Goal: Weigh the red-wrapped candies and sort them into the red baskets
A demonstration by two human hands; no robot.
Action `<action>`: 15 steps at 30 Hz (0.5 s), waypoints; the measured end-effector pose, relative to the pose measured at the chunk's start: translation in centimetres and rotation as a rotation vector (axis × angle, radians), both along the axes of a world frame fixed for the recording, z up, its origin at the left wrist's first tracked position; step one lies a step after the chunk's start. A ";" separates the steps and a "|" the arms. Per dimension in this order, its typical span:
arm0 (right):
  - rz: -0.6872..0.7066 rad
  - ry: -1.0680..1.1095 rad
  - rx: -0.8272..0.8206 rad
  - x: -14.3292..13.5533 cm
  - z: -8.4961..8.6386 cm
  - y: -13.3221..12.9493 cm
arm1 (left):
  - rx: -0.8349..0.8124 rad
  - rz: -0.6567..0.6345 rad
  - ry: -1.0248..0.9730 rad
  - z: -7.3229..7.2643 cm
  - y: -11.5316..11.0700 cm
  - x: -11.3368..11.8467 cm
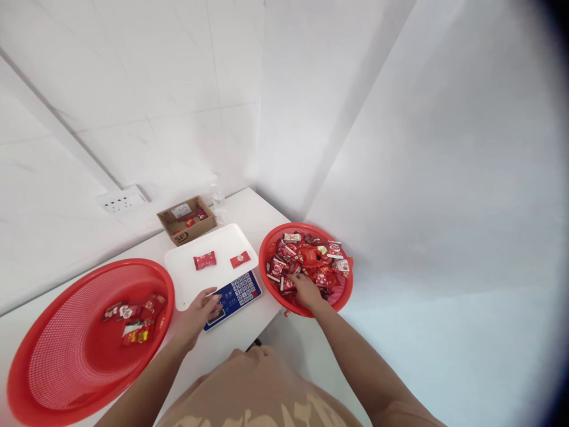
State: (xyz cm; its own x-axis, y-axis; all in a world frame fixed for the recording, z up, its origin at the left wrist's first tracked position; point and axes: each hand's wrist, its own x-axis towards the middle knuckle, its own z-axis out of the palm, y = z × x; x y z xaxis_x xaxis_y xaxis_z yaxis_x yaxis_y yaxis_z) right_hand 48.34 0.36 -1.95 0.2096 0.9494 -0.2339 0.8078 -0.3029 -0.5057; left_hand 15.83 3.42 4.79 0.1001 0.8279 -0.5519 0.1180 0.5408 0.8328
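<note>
My left hand [202, 313] hovers over the near left corner of a white digital scale [178, 261], beside its blue keypad panel [240, 296]. Its fingers are apart and hold nothing. On the scale's white pan lie two separate red packets: a plump wrapped candy [205, 260] and a flat one [240, 259]. My right hand [307, 292] reaches into a red mesh basket [268, 237] heaped with red wrapped candies [311, 255]. Its fingers stretch over the candies and touch them; some fingertips are partly hidden among the wrappers.
A larger red basket [57, 296] tilts at the left with several packets [138, 332] inside. Behind the scale stands a small cardboard box [186, 219] with red packets, next to a clear plastic item [217, 198]. Walls close in behind and right; a socket [122, 201] is on the wall.
</note>
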 end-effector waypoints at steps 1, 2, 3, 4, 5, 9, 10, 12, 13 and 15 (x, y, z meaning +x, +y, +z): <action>-0.031 0.027 0.022 0.2 0.1 0.5 | -0.007 -0.025 -0.005 0.0 -0.1 0.3; -0.065 0.057 0.049 0.5 0.3 1.1 | -0.014 -0.048 -0.008 0.1 -0.2 0.5; -0.104 0.090 0.081 1.0 0.5 1.5 | -0.018 -0.068 -0.010 0.1 -0.3 0.6; -0.153 0.125 0.114 1.6 0.9 1.9 | -0.022 -0.083 -0.011 0.1 -0.5 0.5; -0.205 0.163 0.152 2.1 1.2 2.1 | -0.025 -0.093 -0.009 0.0 -0.6 0.4; -0.347 0.319 0.223 3.8 2.8 2.3 | -0.048 -0.090 0.017 -0.5 -1.4 -0.9; -0.353 0.350 0.210 4.0 3.1 2.2 | -0.053 -0.088 0.024 -0.7 -1.6 -1.2; -0.349 0.411 0.164 4.3 3.6 1.7 | -0.064 -0.086 0.033 -0.9 -1.9 -1.5; -0.337 0.433 0.143 4.4 3.8 1.5 | -0.069 -0.086 0.037 -0.8 -2.1 -1.6; -0.262 0.426 0.098 4.6 3.8 0.8 | -0.076 -0.089 0.038 -0.6 -2.3 -1.3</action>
State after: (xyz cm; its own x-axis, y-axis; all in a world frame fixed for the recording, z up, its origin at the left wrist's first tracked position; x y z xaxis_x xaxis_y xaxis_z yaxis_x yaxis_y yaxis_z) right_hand 52.99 1.17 1.86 0.3492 0.8993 -0.2633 0.4271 -0.4028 -0.8095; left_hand 14.48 1.11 4.21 0.1494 0.7721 -0.6177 0.1991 0.5884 0.7836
